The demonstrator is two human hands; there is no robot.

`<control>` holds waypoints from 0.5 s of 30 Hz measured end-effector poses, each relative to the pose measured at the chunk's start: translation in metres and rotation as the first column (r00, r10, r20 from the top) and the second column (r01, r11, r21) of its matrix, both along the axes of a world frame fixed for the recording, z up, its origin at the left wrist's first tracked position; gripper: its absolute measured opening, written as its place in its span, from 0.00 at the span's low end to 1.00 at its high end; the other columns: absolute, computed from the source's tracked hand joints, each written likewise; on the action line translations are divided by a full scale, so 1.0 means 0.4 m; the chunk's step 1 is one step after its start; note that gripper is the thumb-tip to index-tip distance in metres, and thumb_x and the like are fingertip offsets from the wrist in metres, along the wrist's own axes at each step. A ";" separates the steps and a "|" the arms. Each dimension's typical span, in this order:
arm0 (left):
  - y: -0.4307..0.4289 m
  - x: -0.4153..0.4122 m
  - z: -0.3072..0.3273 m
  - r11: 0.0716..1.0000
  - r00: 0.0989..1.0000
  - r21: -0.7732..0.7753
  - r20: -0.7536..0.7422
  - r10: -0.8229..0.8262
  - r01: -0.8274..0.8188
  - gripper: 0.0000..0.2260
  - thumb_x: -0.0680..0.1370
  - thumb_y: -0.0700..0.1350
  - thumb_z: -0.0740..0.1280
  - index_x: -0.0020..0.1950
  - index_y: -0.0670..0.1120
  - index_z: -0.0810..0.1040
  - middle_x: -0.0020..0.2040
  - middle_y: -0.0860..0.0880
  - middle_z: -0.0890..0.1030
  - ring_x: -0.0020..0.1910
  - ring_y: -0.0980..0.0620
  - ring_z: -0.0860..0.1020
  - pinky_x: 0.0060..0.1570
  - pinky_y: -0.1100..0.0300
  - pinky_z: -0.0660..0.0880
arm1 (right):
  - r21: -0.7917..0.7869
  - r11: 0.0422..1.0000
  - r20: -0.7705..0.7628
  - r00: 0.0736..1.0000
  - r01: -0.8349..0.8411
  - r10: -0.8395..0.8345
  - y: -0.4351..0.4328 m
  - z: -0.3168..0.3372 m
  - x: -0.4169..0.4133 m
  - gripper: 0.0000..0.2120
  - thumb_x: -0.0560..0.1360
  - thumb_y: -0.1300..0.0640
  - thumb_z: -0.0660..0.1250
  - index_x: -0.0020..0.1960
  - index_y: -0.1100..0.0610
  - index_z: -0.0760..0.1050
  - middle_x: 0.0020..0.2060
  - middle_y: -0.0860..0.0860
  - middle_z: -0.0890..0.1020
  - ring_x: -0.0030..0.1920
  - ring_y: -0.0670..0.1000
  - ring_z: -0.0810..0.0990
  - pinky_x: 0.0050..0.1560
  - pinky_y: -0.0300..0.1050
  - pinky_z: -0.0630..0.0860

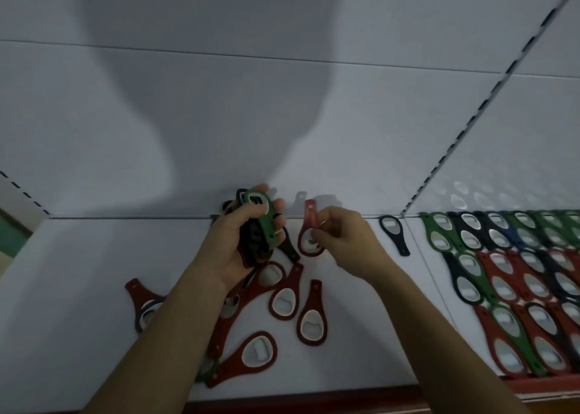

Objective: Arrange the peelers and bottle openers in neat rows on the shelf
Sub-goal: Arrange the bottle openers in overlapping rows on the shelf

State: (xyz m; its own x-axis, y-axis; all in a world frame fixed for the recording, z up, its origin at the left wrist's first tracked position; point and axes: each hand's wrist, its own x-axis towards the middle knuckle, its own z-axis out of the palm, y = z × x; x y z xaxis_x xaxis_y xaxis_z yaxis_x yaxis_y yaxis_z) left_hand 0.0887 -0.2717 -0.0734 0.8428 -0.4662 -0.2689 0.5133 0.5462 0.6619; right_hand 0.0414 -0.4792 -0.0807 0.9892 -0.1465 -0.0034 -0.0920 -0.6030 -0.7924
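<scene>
Grip of left hand (232, 244) tight round bundle of openers (262, 215); right hand (345, 234), wrist bent, pinching upright red opener (309, 219).

My left hand (230, 245) grips a stack (251, 247) topped by a green opener (263, 222). My right hand (340, 234) pinches a red opener (309, 222), handle up. Loose red openers (282, 300) lie at six o'clock, neat rows (508, 288) at three.
</scene>
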 end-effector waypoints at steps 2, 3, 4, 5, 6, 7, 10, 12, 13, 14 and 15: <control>-0.043 -0.003 -0.005 0.999 0.999 0.028 -0.022 -0.044 0.044 0.23 0.72 0.36 0.70 0.67 0.47 0.80 0.50 0.43 0.85 0.39 0.49 0.83 0.38 0.54 0.82 | -0.004 0.997 0.005 0.997 0.078 -0.078 -0.068 0.005 -0.020 0.05 0.77 0.59 0.72 0.45 0.50 0.79 0.38 0.47 0.84 0.36 0.47 0.83 0.38 0.49 0.82; -0.066 -0.005 -0.008 0.997 0.997 0.048 -0.026 -0.066 0.068 0.24 0.71 0.34 0.72 0.66 0.47 0.80 0.47 0.44 0.84 0.37 0.49 0.82 0.37 0.54 0.81 | -0.017 0.992 0.010 0.992 0.125 -0.125 -0.103 0.006 -0.028 0.05 0.76 0.58 0.73 0.45 0.50 0.79 0.39 0.48 0.84 0.36 0.48 0.83 0.39 0.49 0.83; -0.090 -0.008 -0.009 0.993 0.995 0.076 -0.015 -0.095 0.096 0.24 0.71 0.32 0.72 0.65 0.47 0.81 0.44 0.45 0.82 0.35 0.50 0.81 0.36 0.55 0.81 | -0.046 0.984 0.016 0.985 0.175 -0.174 -0.138 0.007 -0.037 0.04 0.75 0.57 0.74 0.46 0.49 0.80 0.39 0.47 0.84 0.37 0.47 0.83 0.39 0.47 0.83; -0.113 -0.011 -0.009 0.985 0.992 0.122 0.017 -0.128 0.125 0.22 0.70 0.33 0.72 0.63 0.48 0.81 0.41 0.46 0.81 0.33 0.50 0.80 0.34 0.55 0.80 | -0.096 0.972 0.027 0.976 0.217 -0.215 -0.171 0.005 -0.043 0.05 0.74 0.55 0.76 0.47 0.48 0.80 0.38 0.46 0.83 0.37 0.45 0.83 0.39 0.42 0.81; -0.135 -0.013 -0.009 0.971 0.984 0.191 0.074 -0.163 0.147 0.21 0.70 0.35 0.73 0.61 0.48 0.81 0.40 0.46 0.80 0.32 0.49 0.80 0.34 0.55 0.79 | -0.155 0.958 0.037 0.970 0.242 -0.239 -0.198 0.003 -0.047 0.07 0.73 0.54 0.77 0.48 0.48 0.80 0.37 0.45 0.83 0.37 0.43 0.81 0.39 0.36 0.77; -0.156 -0.013 -0.009 0.947 0.967 0.285 0.156 -0.199 0.149 0.19 0.70 0.35 0.73 0.59 0.48 0.81 0.39 0.45 0.79 0.32 0.48 0.80 0.34 0.54 0.79 | -0.207 0.945 0.042 0.967 0.253 -0.250 -0.218 -0.002 -0.048 0.09 0.72 0.54 0.78 0.49 0.49 0.81 0.37 0.44 0.82 0.37 0.41 0.80 0.38 0.33 0.74; -0.215 -0.005 -0.009 0.811 0.815 0.585 0.459 -0.353 0.021 0.15 0.72 0.34 0.71 0.54 0.49 0.79 0.38 0.47 0.81 0.34 0.45 0.83 0.37 0.50 0.82 | -0.288 0.924 0.049 0.967 0.253 -0.249 -0.238 -0.023 -0.044 0.09 0.71 0.56 0.77 0.49 0.52 0.81 0.36 0.45 0.80 0.37 0.44 0.78 0.40 0.38 0.76; -0.246 0.002 -0.013 0.663 0.656 0.742 0.551 -0.516 -0.101 0.16 0.72 0.33 0.70 0.51 0.54 0.79 0.42 0.53 0.83 0.37 0.50 0.85 0.38 0.53 0.83 | -0.327 0.909 0.072 0.966 0.257 -0.247 -0.245 -0.034 -0.044 0.08 0.72 0.54 0.77 0.49 0.54 0.81 0.37 0.48 0.81 0.38 0.48 0.79 0.43 0.42 0.76; -0.262 0.003 -0.016 0.597 0.591 0.786 0.560 -0.581 -0.158 0.17 0.72 0.35 0.71 0.50 0.57 0.78 0.43 0.56 0.83 0.39 0.53 0.84 0.39 0.55 0.83 | -0.343 0.900 0.097 0.964 0.268 -0.249 -0.256 -0.037 -0.048 0.08 0.73 0.54 0.76 0.49 0.55 0.81 0.38 0.49 0.82 0.39 0.50 0.79 0.42 0.43 0.75; -0.277 0.003 -0.020 0.553 0.538 0.808 0.564 -0.627 -0.204 0.16 0.71 0.38 0.71 0.50 0.59 0.77 0.43 0.57 0.82 0.40 0.55 0.83 0.40 0.57 0.82 | -0.352 0.893 0.127 0.959 0.281 -0.252 -0.271 -0.038 -0.054 0.08 0.74 0.53 0.75 0.49 0.56 0.81 0.40 0.50 0.82 0.40 0.50 0.79 0.42 0.43 0.73; -0.292 0.003 -0.026 0.515 0.488 0.821 0.565 -0.666 -0.247 0.16 0.70 0.40 0.71 0.51 0.59 0.77 0.43 0.57 0.82 0.41 0.57 0.82 0.41 0.58 0.81 | -0.356 0.887 0.152 0.955 0.293 -0.254 -0.289 -0.037 -0.063 0.07 0.75 0.54 0.74 0.50 0.56 0.81 0.42 0.50 0.83 0.40 0.50 0.79 0.42 0.42 0.72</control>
State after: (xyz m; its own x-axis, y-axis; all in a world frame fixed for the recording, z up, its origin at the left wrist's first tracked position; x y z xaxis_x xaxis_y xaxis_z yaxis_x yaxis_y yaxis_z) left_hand 0.0898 -0.3884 -0.0839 0.7514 -0.6561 0.0701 -0.4388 -0.4175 0.7957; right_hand 0.0162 -0.5948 -0.0956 0.9021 -0.3830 0.1990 -0.2297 -0.8163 -0.5301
